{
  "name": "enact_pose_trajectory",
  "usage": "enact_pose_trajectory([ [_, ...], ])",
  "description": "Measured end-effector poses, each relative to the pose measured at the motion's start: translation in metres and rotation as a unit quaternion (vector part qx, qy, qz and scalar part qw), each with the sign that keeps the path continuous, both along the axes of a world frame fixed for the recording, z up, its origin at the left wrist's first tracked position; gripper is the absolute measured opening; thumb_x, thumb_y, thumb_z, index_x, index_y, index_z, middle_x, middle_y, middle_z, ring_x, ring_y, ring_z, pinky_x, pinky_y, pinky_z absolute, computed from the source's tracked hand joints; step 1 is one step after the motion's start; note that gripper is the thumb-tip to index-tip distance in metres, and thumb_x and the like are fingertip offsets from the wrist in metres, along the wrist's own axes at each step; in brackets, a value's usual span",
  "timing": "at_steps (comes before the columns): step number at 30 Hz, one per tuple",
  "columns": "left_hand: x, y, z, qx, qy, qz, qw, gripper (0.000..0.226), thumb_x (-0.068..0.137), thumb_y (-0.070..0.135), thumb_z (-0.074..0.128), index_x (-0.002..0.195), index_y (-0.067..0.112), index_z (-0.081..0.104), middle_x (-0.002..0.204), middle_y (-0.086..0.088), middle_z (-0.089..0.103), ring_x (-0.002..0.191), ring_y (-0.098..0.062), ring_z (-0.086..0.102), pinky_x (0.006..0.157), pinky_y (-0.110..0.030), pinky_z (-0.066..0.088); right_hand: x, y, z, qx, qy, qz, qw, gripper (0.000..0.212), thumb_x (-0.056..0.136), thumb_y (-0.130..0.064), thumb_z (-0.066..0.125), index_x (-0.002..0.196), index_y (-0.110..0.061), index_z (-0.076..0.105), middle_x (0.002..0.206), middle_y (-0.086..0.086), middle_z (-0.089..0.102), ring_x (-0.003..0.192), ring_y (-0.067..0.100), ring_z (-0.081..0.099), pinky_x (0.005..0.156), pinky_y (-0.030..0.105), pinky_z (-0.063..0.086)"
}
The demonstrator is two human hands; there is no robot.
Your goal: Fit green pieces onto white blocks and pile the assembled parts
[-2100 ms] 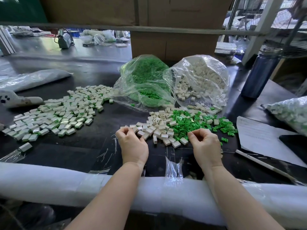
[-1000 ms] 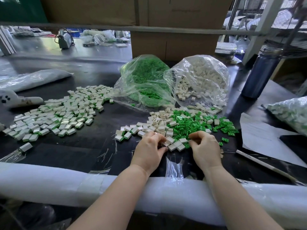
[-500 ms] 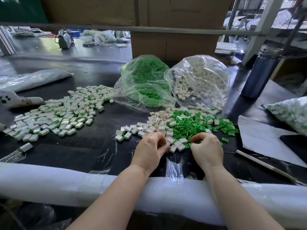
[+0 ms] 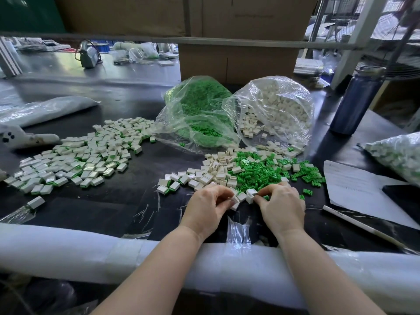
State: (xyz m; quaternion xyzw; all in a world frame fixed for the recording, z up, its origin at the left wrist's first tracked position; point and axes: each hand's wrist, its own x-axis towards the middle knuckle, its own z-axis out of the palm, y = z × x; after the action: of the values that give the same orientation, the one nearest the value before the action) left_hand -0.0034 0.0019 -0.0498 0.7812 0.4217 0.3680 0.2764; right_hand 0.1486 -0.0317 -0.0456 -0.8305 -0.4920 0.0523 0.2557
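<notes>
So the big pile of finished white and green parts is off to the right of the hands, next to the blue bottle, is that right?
Not quite. The head view shows the pile of finished parts off to the left of the hands, far from the blue bottle, which stands at the right.

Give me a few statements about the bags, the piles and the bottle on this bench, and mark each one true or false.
1. The bag of green pieces lies left of the bag of white blocks. True.
2. The assembled pile is on the right side of the table. False: it lies on the left.
3. The blue bottle lies on its side. False: it stands upright.
4. Both the left hand and the right hand are at the near edge of the loose pieces. True.
</notes>
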Motion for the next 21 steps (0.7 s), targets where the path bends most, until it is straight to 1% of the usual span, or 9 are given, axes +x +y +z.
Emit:
enact_pose_trajectory([
  [3, 0.0005, 0.0005, -0.0005, -0.001, -0.004, 0.0, 1.0, 0.014, 0.081, 0.012, 0.07, 0.095, 0.01, 0.071, 0.081, 0.012, 0.058, 0.072, 0.008, 0.053, 0.073, 0.003, 0.038, -0.0008, -0.0003, -0.0001, 0.0, -0.023, 0.011, 1.0, 0.012, 0.086, -0.035, 0.064, 0.093, -0.026, 0.069, 0.11, -0.003, 0.054, 0.11, 0.019, 0.045, 0.09, 0.034, 0.03],
  [7, 0.0002, 0.0016, -0.0023, -0.003, -0.004, 0.001, 1.0, 0.013, 0.081, 0.014, 0.07, 0.094, 0.01, 0.07, 0.08, 0.014, 0.058, 0.072, 0.007, 0.054, 0.073, 0.003, 0.038, -0.0017, -0.0006, 0.0, 0.007, -0.022, 0.028, 0.999, 0.007, 0.087, -0.031, 0.063, 0.092, -0.026, 0.064, 0.107, -0.004, 0.056, 0.11, 0.019, 0.045, 0.091, 0.035, 0.029],
  [9, 0.0002, 0.0019, -0.0029, -0.005, -0.002, 0.0, 1.0, 0.013, 0.081, 0.014, 0.07, 0.094, 0.011, 0.07, 0.079, 0.017, 0.057, 0.073, 0.008, 0.054, 0.073, 0.003, 0.039, -0.0023, -0.001, 0.0003, 0.016, -0.018, 0.039, 0.999, 0.003, 0.088, -0.026, 0.062, 0.09, -0.025, 0.061, 0.098, -0.005, 0.057, 0.106, 0.019, 0.048, 0.085, 0.032, 0.026],
  [11, 0.0003, 0.0024, -0.0033, -0.006, -0.006, 0.0, 1.0, 0.012, 0.082, 0.015, 0.07, 0.093, 0.012, 0.069, 0.078, 0.019, 0.056, 0.073, 0.008, 0.054, 0.073, 0.002, 0.04, -0.0013, -0.0011, -0.0005, 0.052, 0.001, 0.056, 0.997, 0.004, 0.088, -0.019, 0.062, 0.09, -0.022, 0.06, 0.086, -0.006, 0.056, 0.097, 0.02, 0.052, 0.079, 0.03, 0.025],
  [13, 0.0001, 0.0029, -0.0038, -0.007, -0.012, -0.001, 1.0, 0.01, 0.082, 0.015, 0.07, 0.091, 0.012, 0.069, 0.078, 0.019, 0.057, 0.073, 0.006, 0.055, 0.072, 0.0, 0.041, -0.0008, -0.0015, -0.0005, 0.116, 0.075, 0.094, 0.986, 0.013, 0.087, -0.01, 0.062, 0.097, -0.019, 0.063, 0.079, -0.007, 0.057, 0.086, 0.019, 0.055, 0.078, 0.027, 0.036],
  [14, -0.0002, 0.0031, -0.0041, -0.009, -0.014, -0.002, 1.0, 0.01, 0.082, 0.016, 0.07, 0.091, 0.012, 0.068, 0.078, 0.019, 0.057, 0.073, 0.005, 0.056, 0.072, -0.001, 0.042, -0.0014, -0.0021, 0.0005, 0.145, 0.131, 0.116, 0.974, 0.019, 0.087, -0.006, 0.061, 0.1, -0.019, 0.065, 0.08, -0.006, 0.058, 0.082, 0.016, 0.055, 0.075, 0.021, 0.04],
  [16, -0.0006, 0.0038, -0.0049, -0.016, -0.019, -0.007, 1.0, 0.01, 0.082, 0.016, 0.07, 0.091, 0.013, 0.068, 0.078, 0.019, 0.058, 0.074, 0.005, 0.057, 0.073, -0.002, 0.043, -0.0026, -0.0027, 0.003, 0.174, 0.227, 0.155, 0.946, 0.023, 0.087, -0.001, 0.06, 0.093, -0.021, 0.068, 0.085, -0.006, 0.063, 0.078, 0.003, 0.057, 0.07, 0.007, 0.041],
  [18, -0.0008, 0.0041, -0.0053, -0.025, -0.025, -0.01, 0.999, 0.011, 0.082, 0.016, 0.07, 0.092, 0.013, 0.068, 0.078, 0.019, 0.059, 0.075, 0.005, 0.058, 0.073, -0.002, 0.043, -0.0038, -0.0026, 0.0047, 0.173, 0.284, 0.179, 0.926, 0.023, 0.085, -0.001, 0.063, 0.081, -0.023, 0.068, 0.082, -0.008, 0.067, 0.074, -0.002, 0.059, 0.07, 0.007, 0.044],
  [21, -0.001, 0.0042, -0.0049, -0.036, -0.035, -0.018, 0.999, 0.011, 0.083, 0.016, 0.068, 0.094, 0.013, 0.067, 0.079, 0.016, 0.06, 0.075, 0.002, 0.058, 0.072, -0.003, 0.043, -0.0035, -0.0025, 0.0061, 0.182, 0.344, 0.192, 0.901, 0.023, 0.079, 0.001, 0.069, 0.073, -0.021, 0.067, 0.066, -0.008, 0.067, 0.064, -0.001, 0.061, 0.066, 0.015, 0.05],
])
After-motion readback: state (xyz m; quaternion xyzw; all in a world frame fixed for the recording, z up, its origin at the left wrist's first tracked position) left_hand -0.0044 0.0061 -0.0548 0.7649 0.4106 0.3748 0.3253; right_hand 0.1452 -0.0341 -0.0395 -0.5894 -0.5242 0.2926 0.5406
